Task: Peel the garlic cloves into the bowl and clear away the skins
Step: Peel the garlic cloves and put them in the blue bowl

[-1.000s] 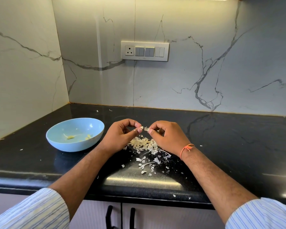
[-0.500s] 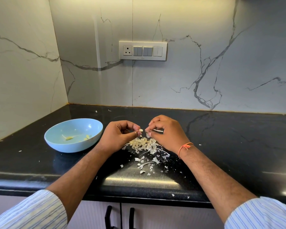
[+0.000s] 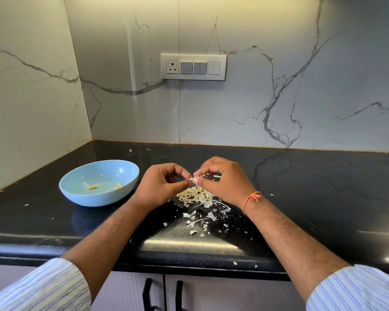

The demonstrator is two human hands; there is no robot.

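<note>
Above skins [image 3: 194, 195], hands [image 3: 192, 178] have closed together.

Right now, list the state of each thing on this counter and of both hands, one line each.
Left hand: fingers curled, pinching the garlic clove.
Right hand: fingers curled, pinching the same clove.
Garlic clove: held above the skins, mostly hidden.
Blue bowl: upright on the counter, a few peeled pieces inside.
Skins: piled and scattered on the counter, not cleared.
Cabinet doors: closed.
</note>
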